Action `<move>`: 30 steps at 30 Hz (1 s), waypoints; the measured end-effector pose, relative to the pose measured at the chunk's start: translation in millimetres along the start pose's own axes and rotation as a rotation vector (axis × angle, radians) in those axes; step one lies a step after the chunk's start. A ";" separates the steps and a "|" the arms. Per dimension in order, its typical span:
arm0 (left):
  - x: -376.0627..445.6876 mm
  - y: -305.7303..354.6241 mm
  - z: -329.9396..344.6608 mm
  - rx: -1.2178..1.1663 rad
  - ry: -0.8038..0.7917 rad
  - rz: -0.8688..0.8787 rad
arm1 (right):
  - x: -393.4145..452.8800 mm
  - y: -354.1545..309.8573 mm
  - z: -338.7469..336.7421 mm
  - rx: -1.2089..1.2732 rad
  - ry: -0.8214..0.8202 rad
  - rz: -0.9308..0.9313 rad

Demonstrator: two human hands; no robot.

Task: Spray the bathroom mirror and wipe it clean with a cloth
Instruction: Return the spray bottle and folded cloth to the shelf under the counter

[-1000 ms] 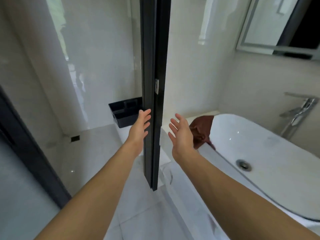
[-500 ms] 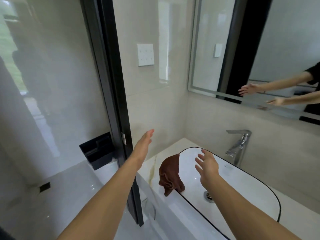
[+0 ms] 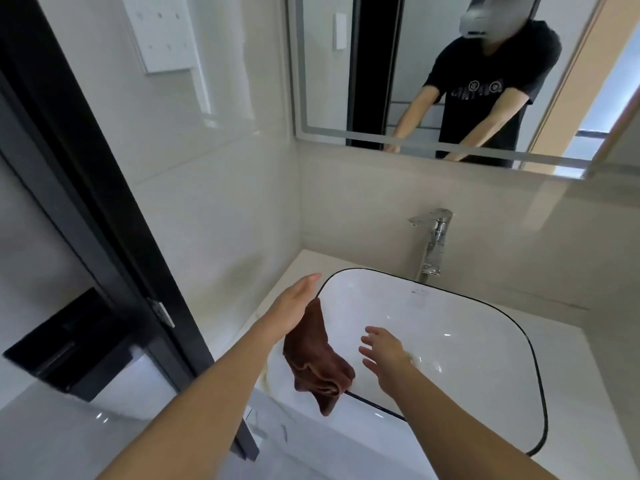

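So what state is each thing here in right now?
Cloth: crumpled, draped over the sink rim, not held.
Left hand: open, beside the cloth's top.
Right hand: open, fingers spread, above the basin.
Sink: no water standing.
Tap: off.
Mirror: not yet wiped.
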State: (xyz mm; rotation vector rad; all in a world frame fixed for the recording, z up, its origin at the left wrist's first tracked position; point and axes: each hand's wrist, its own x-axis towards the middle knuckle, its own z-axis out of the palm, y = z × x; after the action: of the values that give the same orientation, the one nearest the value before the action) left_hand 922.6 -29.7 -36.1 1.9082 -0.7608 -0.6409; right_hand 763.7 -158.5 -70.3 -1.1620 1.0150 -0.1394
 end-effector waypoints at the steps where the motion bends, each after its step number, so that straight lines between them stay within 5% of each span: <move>1: 6.9 -5.1 1.2 0.050 -0.020 0.017 | 6.6 3.0 3.7 -0.040 -0.003 0.001; 9: 66.8 -37.9 20.2 0.951 -0.211 0.307 | 63.0 33.1 20.9 -0.539 0.034 -0.003; 14: 75.3 -49.4 27.2 1.278 -0.344 0.301 | 61.7 31.8 23.0 -0.772 -0.032 0.017; 24: 67.2 -42.3 28.6 1.426 -0.222 0.438 | 59.8 13.2 24.9 -0.962 0.055 -0.104; 30: 61.5 -23.1 0.3 1.240 0.021 0.510 | 31.9 -28.4 13.7 -0.886 0.186 -0.374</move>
State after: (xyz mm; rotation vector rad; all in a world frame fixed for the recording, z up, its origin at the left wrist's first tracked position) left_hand 969.0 -66.8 -64.1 2.5743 -1.8169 0.2949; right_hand 803.0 -179.8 -65.7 -2.1798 1.0356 -0.0928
